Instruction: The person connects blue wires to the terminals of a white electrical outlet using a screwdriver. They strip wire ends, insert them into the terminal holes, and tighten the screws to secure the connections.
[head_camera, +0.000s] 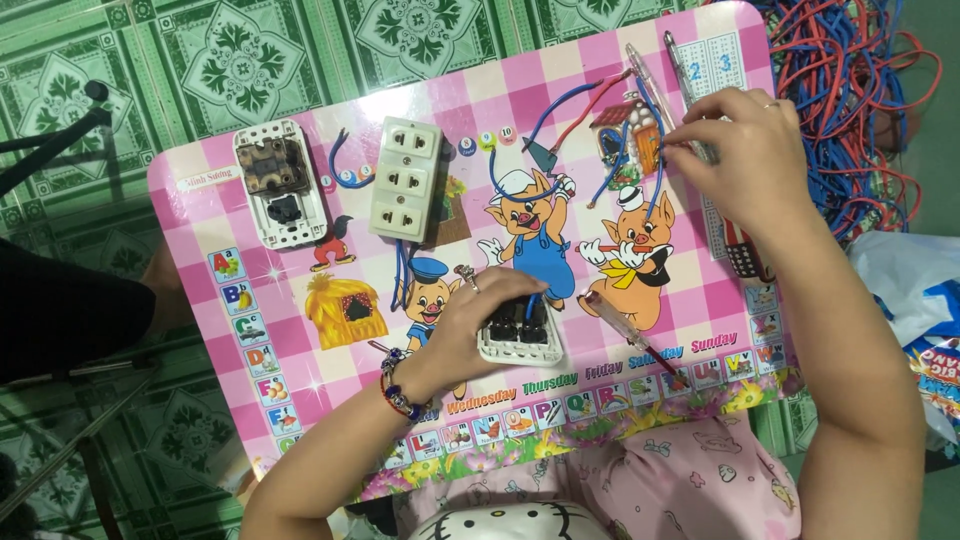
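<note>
Hands at work on a switch module and loose wires, on a pink cartoon desk.

Our left hand (478, 312) presses down on the white switch module (520, 335) near the desk's (300, 300) front edge, fingers curled over its back. Our right hand (745, 150) pinches blue wires (655, 150) close to the far right corner, beside two pens (680, 70). A triple socket (405, 180) and an opened switch (277, 195) lie well apart to the left; a screwdriver (630, 335) lies just right of the module. A wire tangle (850, 100) crowds the right edge; bare desk shows at front left.
</note>
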